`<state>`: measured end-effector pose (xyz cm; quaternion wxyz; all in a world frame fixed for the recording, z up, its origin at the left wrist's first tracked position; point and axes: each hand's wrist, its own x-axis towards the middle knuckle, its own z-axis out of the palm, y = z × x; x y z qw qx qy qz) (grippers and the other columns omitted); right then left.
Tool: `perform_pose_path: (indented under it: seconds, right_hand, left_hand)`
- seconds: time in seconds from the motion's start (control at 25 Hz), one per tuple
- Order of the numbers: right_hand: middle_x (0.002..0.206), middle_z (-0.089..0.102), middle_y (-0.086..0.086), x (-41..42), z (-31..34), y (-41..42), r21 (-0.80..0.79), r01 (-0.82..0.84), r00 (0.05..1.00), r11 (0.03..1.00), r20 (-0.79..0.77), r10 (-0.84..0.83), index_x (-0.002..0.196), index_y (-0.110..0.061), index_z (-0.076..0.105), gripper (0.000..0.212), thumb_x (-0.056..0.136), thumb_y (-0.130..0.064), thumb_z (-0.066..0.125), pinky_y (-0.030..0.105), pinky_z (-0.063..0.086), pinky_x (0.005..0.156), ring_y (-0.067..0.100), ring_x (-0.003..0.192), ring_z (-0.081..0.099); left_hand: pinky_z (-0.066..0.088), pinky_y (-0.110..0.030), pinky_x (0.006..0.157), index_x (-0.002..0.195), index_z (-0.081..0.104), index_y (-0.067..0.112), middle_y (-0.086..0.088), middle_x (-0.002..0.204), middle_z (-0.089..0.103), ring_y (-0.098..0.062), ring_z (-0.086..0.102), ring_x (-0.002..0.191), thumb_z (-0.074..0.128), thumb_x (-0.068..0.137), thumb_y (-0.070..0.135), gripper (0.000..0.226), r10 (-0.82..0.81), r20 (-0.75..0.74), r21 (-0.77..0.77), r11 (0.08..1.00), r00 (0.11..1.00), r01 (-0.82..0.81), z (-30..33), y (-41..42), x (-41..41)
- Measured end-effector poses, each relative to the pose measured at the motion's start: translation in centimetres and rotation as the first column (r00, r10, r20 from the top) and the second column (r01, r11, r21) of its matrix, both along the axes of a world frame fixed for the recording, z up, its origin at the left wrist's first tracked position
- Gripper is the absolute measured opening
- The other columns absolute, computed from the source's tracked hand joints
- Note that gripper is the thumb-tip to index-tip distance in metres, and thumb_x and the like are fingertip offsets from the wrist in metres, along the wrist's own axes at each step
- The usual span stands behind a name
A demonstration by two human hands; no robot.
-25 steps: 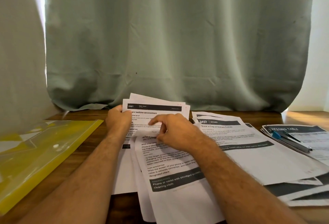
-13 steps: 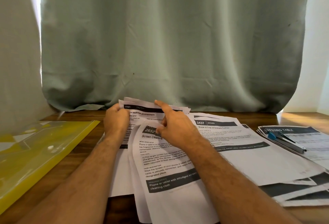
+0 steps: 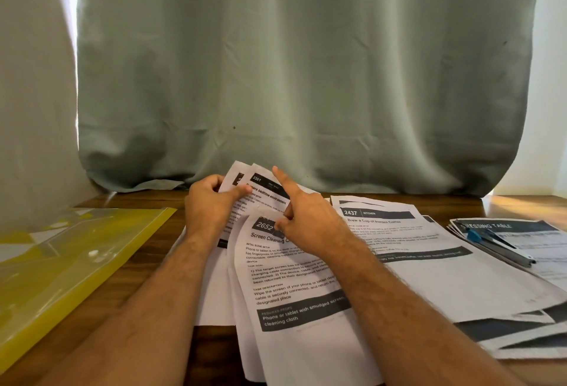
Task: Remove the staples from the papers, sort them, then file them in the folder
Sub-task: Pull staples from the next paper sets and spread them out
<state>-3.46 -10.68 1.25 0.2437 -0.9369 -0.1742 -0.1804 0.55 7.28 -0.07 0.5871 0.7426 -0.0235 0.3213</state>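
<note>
From the head camera, the left hand (image 3: 211, 206) pinches the raised top corner of a fanned bundle of papers, thumb across the front of the sheet headed "3561" (image 3: 270, 194), which reads "Prepare bedtime environment". The right hand (image 3: 306, 220) has its index finger stretched out over that sheet's upper edge while the other fingers curl against the sheet headed "2652" (image 3: 291, 287), titled "Screen Cleaning", with "Phone or tablet with smudged screen, cleaning cloth" in its dark bar; whether this grip truly pinches the paper I cannot tell. That sheet lies on top of a loose stack on the wooden worktop (image 3: 214, 352). Just right lies sheet "2437 KITCHEN" (image 3: 423, 263), "Brew a Cup of Instant Coffee". Far right, a stack headed "DRESSING TABLE" (image 3: 534, 232) carries a blue-tipped tool (image 3: 497, 247). A yellow translucent folder (image 3: 67, 269) lies at left, apart from the papers.
</note>
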Motion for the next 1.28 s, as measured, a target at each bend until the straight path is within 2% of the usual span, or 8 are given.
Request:
perform_pose_path:
  seconds: [0.16,0.36,0.6,0.8,0.96,1.04,1.2,1.28]
  right_hand:
    - [0.110,0.069,-0.005,0.3,-0.2,0.1,0.005,0.000,1.000,1.000,0.023,0.000,0.147,-0.055,0.003,0.089,0.091,-0.029,0.067,0.041,0.058,0.087,0.012,0.091,0.067]
    - [0.114,0.069,-0.004,0.2,-0.3,0.3,-0.016,-0.020,0.998,1.000,0.059,0.021,0.144,-0.059,0.002,0.090,0.091,-0.027,0.067,0.040,0.059,0.084,0.014,0.095,0.068]
    - [0.113,0.070,-0.004,0.4,-0.1,0.0,-0.036,0.001,1.000,0.999,0.014,0.000,0.123,-0.043,0.048,0.039,0.092,-0.029,0.066,0.034,0.058,0.084,0.013,0.094,0.067]
    - [0.117,0.069,-0.005,0.3,-0.3,0.3,-0.016,-0.006,1.000,1.000,0.025,0.007,0.138,-0.054,0.030,0.064,0.092,-0.028,0.066,0.037,0.059,0.086,0.014,0.098,0.067]
    - [0.126,0.064,-0.006,0.2,0.0,0.2,-0.017,-0.018,0.999,1.000,0.040,0.018,0.138,-0.044,0.044,0.054,0.092,-0.027,0.067,0.034,0.057,0.090,0.013,0.106,0.065]
    - [0.125,0.065,-0.006,0.2,-0.1,0.2,-0.016,-0.019,0.999,1.000,0.051,0.020,0.133,-0.039,0.052,0.046,0.091,-0.025,0.067,0.034,0.056,0.092,0.012,0.107,0.064]
    - [0.123,0.067,-0.007,0.3,-0.2,0.1,-0.025,-0.018,1.000,1.000,0.018,0.018,0.125,-0.030,0.062,0.034,0.093,-0.022,0.065,0.036,0.055,0.096,0.011,0.109,0.063]
    - [0.124,0.067,-0.007,0.4,-0.2,0.2,-0.023,-0.012,1.000,1.000,0.007,0.012,0.124,-0.030,0.063,0.032,0.093,-0.023,0.065,0.036,0.055,0.096,0.011,0.109,0.063]
  left_hand:
    - [0.062,-0.047,0.069,0.081,0.075,0.017,-0.004,0.075,0.075,-0.028,0.073,0.074,0.066,0.084,0.055,0.039,-0.078,0.039,-0.059,0.995,0.996,0.080,0.2,-0.3,-0.4]
    - [0.062,-0.038,0.067,0.084,0.074,0.019,0.001,0.078,0.075,-0.018,0.073,0.073,0.072,0.091,0.028,0.011,-0.119,0.066,0.036,0.992,0.991,0.117,0.2,-0.5,-0.1]
    - [0.063,-0.042,0.069,0.095,0.067,0.018,0.000,0.086,0.076,-0.018,0.075,0.079,0.068,0.094,0.024,0.006,-0.113,0.060,0.015,0.994,0.992,0.112,-0.2,-0.7,0.4]
    - [0.063,-0.043,0.072,0.104,0.072,0.018,0.003,0.088,0.076,-0.014,0.074,0.080,0.059,0.100,0.028,0.016,-0.074,0.113,0.080,0.995,0.991,0.065,-0.3,-0.4,0.5]
    - [0.063,-0.043,0.071,0.099,0.073,0.018,0.001,0.085,0.077,-0.015,0.074,0.078,0.060,0.100,0.027,0.016,-0.108,0.111,0.053,0.993,0.988,0.103,-0.2,-0.6,0.6]
    - [0.063,-0.040,0.068,0.100,0.072,0.019,0.001,0.086,0.077,-0.014,0.075,0.078,0.060,0.100,0.028,0.016,-0.077,0.148,-0.005,0.997,0.986,0.079,0.0,-0.7,0.6]
    - [0.054,-0.016,0.053,0.099,0.070,0.019,0.009,0.082,0.072,-0.003,0.069,0.070,0.058,0.101,0.031,0.017,0.134,0.253,-0.161,0.982,0.958,-0.095,1.1,-0.4,-0.3]
    - [0.054,-0.016,0.052,0.101,0.069,0.020,0.010,0.084,0.071,-0.003,0.069,0.072,0.058,0.101,0.033,0.017,0.166,0.262,-0.214,0.971,0.951,-0.111,1.5,-0.2,-0.5]
